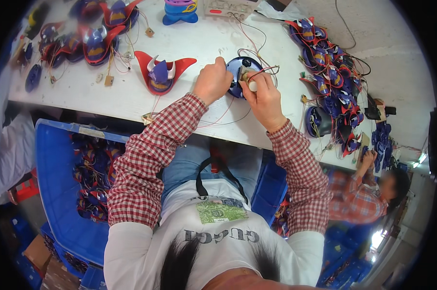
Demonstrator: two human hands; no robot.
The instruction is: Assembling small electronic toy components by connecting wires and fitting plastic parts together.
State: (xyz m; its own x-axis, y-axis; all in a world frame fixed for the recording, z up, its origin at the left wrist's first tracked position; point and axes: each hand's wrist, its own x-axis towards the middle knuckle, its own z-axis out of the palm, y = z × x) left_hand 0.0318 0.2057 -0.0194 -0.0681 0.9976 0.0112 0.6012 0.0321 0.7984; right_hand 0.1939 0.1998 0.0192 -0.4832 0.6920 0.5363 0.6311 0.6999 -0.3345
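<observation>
A round dark-blue plastic shell (235, 91) lies on the white table (199, 41) in front of me, with thin red and black wires (251, 52) running from it. My left hand (214, 81) is closed on the shell's left edge, its fingertips partly hidden. My right hand (266, 99) is closed in a pinch over the shell's right side, on a small part with a pale round end (252, 86); its exact kind I cannot make out. Left of my hands stands a purple toy head (161, 77) with white horns and a red collar, its wires trailing toward the table's front edge.
Several similar toy heads (96, 46) with wires crowd the table's left. More are piled along the right (320, 60). A grey-white instrument (228, 8) and a blue container (179, 12) stand behind. Below left is a blue bin (59, 193) of toy parts. A co-worker (361, 200) works at far right.
</observation>
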